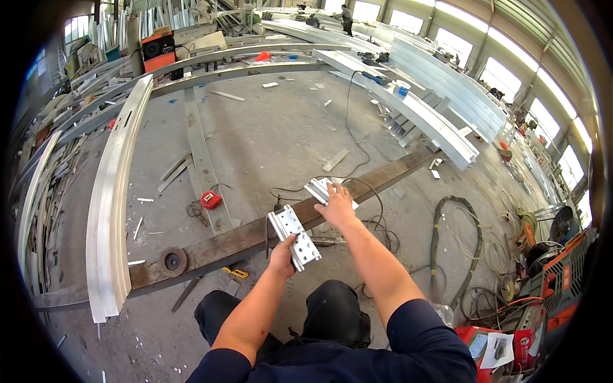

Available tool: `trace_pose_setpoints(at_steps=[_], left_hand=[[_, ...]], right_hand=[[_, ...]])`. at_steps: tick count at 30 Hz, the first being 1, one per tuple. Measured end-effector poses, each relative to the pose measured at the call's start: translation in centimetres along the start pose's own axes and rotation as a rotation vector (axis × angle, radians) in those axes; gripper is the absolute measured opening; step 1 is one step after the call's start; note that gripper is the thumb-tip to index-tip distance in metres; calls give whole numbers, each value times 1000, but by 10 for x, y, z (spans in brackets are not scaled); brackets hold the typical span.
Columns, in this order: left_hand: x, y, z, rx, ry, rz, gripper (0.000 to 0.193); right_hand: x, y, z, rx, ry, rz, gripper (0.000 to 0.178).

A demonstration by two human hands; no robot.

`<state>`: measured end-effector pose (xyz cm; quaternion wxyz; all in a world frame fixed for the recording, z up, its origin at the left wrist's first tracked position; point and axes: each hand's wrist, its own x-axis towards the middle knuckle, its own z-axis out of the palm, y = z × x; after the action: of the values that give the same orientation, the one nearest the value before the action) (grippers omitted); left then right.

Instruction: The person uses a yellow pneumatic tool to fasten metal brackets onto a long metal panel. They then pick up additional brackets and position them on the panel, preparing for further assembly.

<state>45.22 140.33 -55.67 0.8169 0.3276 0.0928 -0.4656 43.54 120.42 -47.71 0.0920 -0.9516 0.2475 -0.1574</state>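
Observation:
My left hand (283,257) grips a shiny metal hinge (299,237) with round holes in its leaves, thumb on top, above the near side of the brown steel beam (220,251). Further right, my right hand (338,207) has its fingers over another metal hinge (317,189) at the beam. That hinge is partly covered by the fingers, so whether it rests on the beam or is lifted I cannot tell. Left along the beam lies a round abrasive disc (174,260).
Long silver profiles (115,204) cross the beam's left end; more are stacked (415,115) at the back right. A red tape measure (210,200), a yellow-handled knife (235,272), a black cable (348,115) and a hose loop (436,236) lie on the floor. A person (346,20) stands far off.

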Motion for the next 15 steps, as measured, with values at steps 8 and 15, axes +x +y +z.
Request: trace_pose_setpoints(at_steps=[8,15], left_hand=[[-90,-2,-33,40,-207,-5,36],[-132,19,-44,-12,-171,22,34]], right_hand=[[-9,2,21,-124,-202,-78,79],[-23,34,16,-275,-128,-497,68]])
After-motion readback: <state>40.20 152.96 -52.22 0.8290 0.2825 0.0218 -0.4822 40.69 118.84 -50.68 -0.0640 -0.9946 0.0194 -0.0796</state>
